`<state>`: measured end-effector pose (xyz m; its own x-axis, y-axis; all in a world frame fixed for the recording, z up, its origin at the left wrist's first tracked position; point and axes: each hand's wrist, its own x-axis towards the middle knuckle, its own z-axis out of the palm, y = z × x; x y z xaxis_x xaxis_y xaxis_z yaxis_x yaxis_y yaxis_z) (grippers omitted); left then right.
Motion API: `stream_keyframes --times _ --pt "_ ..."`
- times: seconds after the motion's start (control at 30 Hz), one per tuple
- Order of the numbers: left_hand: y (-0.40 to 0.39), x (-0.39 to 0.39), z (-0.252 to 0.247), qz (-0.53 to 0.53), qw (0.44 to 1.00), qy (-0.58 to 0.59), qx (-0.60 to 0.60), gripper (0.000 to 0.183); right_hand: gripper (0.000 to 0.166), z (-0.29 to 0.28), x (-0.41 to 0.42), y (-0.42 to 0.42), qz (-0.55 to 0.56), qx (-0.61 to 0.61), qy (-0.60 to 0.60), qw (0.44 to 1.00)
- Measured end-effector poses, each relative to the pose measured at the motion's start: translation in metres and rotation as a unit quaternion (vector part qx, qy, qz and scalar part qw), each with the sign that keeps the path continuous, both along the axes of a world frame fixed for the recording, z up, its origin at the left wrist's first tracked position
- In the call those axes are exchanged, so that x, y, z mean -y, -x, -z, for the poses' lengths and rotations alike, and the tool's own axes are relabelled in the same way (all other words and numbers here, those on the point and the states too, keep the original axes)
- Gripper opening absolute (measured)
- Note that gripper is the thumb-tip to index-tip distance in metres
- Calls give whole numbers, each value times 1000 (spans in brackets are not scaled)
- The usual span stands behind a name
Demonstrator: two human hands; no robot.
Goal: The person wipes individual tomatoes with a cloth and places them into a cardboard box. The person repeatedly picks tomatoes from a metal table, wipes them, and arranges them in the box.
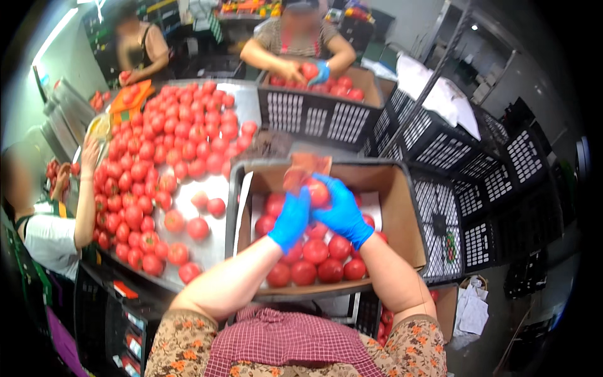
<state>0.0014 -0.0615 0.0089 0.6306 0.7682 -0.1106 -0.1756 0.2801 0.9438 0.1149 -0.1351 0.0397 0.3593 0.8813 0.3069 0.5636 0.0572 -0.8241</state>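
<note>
Both my hands wear blue gloves and meet above a black plastic crate (413, 202) lined with brown cardboard. My right hand (343, 211) curls its fingers and thumb around a red tomato (319, 193). On that tomato's left side is my left hand (293, 219), its fingertips close against it; whether they grip anything is unclear. Just beyond the fingers, a blurred orange-brown piece (308, 166), perhaps cloth or paper, overlaps the crate's far rim. Below my hands, several tomatoes (315, 250) lie in rows inside the crate.
To the left, many loose tomatoes (134, 214) cover a metal table (200, 249). Across from me, a person handles a tomato over another black crate (315, 118). A person's hand (90, 153) rests by the pile at left. Stacked crates (438, 136) and a pole (431, 75) stand right.
</note>
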Motion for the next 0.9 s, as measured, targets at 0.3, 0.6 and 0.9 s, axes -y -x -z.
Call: stream_keyframes --times 0.3,0.6,0.9 --pt "8 -10 -2 -40 992 -119 20 49 54 -26 9 4 -30 -136 48 989" --pt "28 -11 -1 157 916 -240 -282 57 39 -23 19 -5 18 -239 1 971" --pt "39 -7 -32 -16 950 -306 -64 80 61 13 6 1 -95 -291 12 952"
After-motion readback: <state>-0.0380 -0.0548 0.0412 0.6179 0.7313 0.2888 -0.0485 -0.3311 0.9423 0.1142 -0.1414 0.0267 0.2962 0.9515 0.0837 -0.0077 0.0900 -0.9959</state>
